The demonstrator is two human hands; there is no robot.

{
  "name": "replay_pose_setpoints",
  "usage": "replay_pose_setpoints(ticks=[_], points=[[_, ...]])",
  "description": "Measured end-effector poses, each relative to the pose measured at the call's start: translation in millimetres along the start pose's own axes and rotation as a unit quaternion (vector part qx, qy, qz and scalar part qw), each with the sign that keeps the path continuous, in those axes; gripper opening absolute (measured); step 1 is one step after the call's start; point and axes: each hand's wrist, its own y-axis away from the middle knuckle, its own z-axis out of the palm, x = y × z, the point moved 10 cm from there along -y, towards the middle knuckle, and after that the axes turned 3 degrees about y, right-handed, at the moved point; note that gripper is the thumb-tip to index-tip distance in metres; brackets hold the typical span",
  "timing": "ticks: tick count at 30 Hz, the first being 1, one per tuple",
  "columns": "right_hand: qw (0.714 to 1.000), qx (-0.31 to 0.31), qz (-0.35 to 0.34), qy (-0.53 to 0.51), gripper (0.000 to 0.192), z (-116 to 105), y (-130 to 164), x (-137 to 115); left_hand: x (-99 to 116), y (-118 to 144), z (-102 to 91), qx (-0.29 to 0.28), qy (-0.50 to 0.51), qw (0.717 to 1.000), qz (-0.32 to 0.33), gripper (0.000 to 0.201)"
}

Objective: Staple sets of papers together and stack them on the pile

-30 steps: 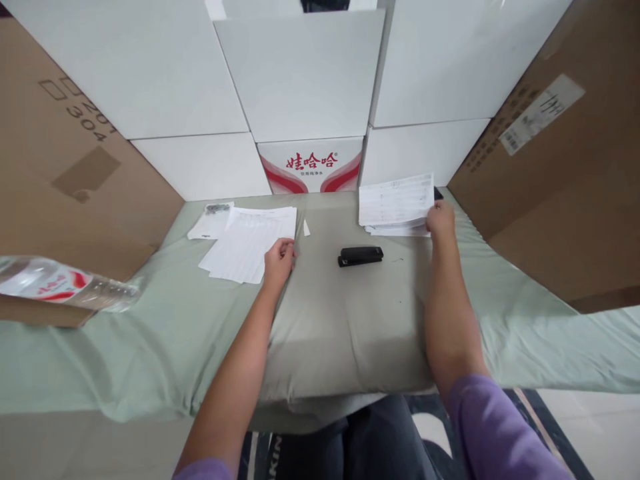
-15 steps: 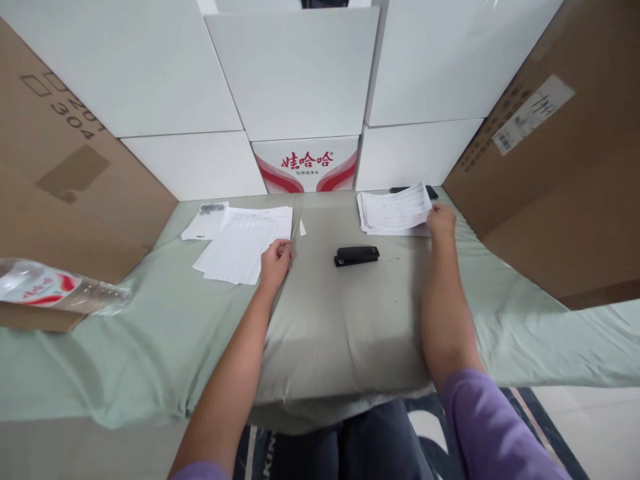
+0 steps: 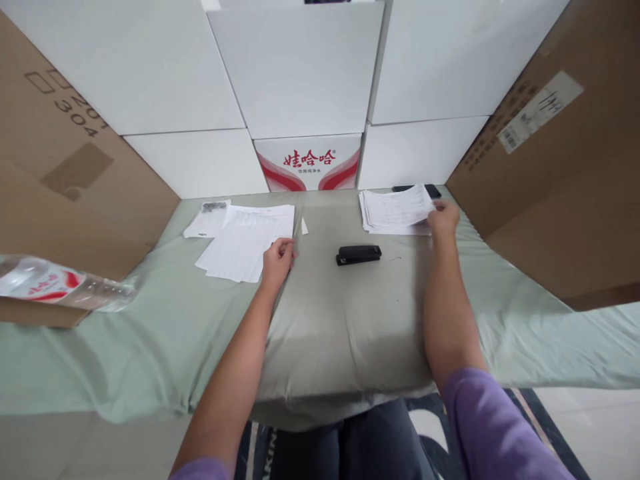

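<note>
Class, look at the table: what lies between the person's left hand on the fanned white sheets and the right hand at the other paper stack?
In the head view, a black stapler lies on the green cloth between the left hand and right hand.

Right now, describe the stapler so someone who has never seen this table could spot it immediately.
Start at the table covered in pale green cloth, walled in by white boxes and brown cartons. Between the spread sheets by the left hand and the paper stack under the right hand lies the stapler. It is the only black, bar-shaped thing at the centre; everything beside it is white paper.
</note>
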Motion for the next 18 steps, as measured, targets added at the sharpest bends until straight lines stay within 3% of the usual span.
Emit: replay_pose_setpoints(ticks=[2, 11, 15, 18], points=[[1.0, 0.001, 0.031, 0.004, 0.048, 0, -2, 8, -1, 0, 0.1, 0.0, -0.001, 1.0, -0.004, 0.018], [1.0, 0.011, -0.002, 0.011, 0.054, 6, 0, 5, 2, 1, -1.7, 0.005, -0.029, 0.999, 0.015, 0.02], [0.999, -0.014, 0.023, 0.034, 0.057, 15, 4, 13, 17, 4, -8.3, 0.03, -0.132, 0.989, 0.054, 0.025], [0.995, -0.047, 0.05, 0.066, 0.059, 24, 9, 21, 29, 6, -24.0, 0.077, -0.268, 0.958, 0.07, 0.027]])
